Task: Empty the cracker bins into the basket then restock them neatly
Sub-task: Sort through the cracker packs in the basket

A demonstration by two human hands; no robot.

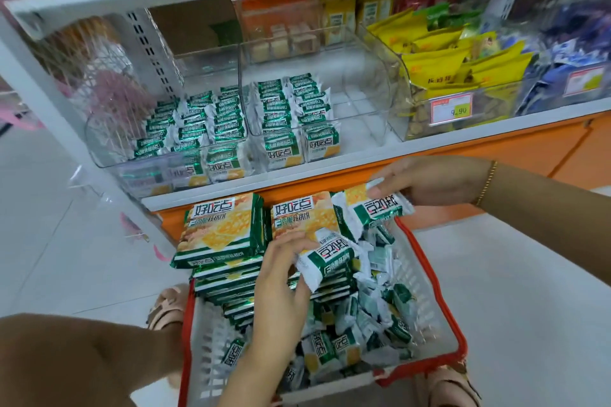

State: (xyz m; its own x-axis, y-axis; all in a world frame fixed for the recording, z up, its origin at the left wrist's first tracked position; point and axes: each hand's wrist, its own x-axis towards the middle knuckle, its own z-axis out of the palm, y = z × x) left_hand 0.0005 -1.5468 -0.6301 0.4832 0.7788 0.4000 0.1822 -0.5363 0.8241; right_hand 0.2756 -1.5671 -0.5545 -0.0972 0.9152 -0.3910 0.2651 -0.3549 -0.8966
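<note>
A white basket (439,294) with a red rim is seen on the floor (529,274) in front of the shelf (429,145). The hands are kept apart, each closed on its own packet. A small cracker packet (330,258) is pinched between the thumb and fingers of the left hand (281,277) above the middle of the basket. A second small packet (377,206) is gripped by the fingertips of the right hand (433,180) over the basket's far right corner. A bracelet (486,183) is worn on that wrist.

Large cracker packs (221,231) are stacked along the basket's far left side, with the top ones raised above the rim. Loose small packets (380,311) are heaped along its right side and near edge.

On the shelf, rows of green packets are stood upright in the left clear bin (109,155), which is set at the shelf's left end. More rows are held in the left half of the middle clear bin (363,112) just beside it. Yellow snack bags (439,59) are piled in a further bin toward the shelf's right end, and a price tag (451,108) is fixed on its front.
</note>
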